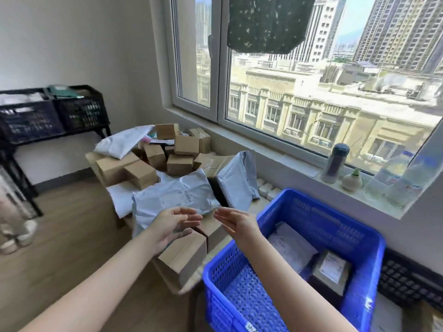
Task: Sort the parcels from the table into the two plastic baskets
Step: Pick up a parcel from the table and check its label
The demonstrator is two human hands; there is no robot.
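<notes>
Blue basket (359,238) nearest with some parcels inside, both hands empty, left hand (171,227) and right hand (236,222) with fingers straight and loosely spread just over a brown box (184,257), grey mailer (175,197) beyond on the worktop pile; best cup one parcel from both sides, lift clear.

Flat room used for parcel sorting: piled parcels (167,159), blue basket (359,226), high-rise window (311,97)

Perforated plastic basket (299,212); matt cardboard boxes (182,257).
</notes>
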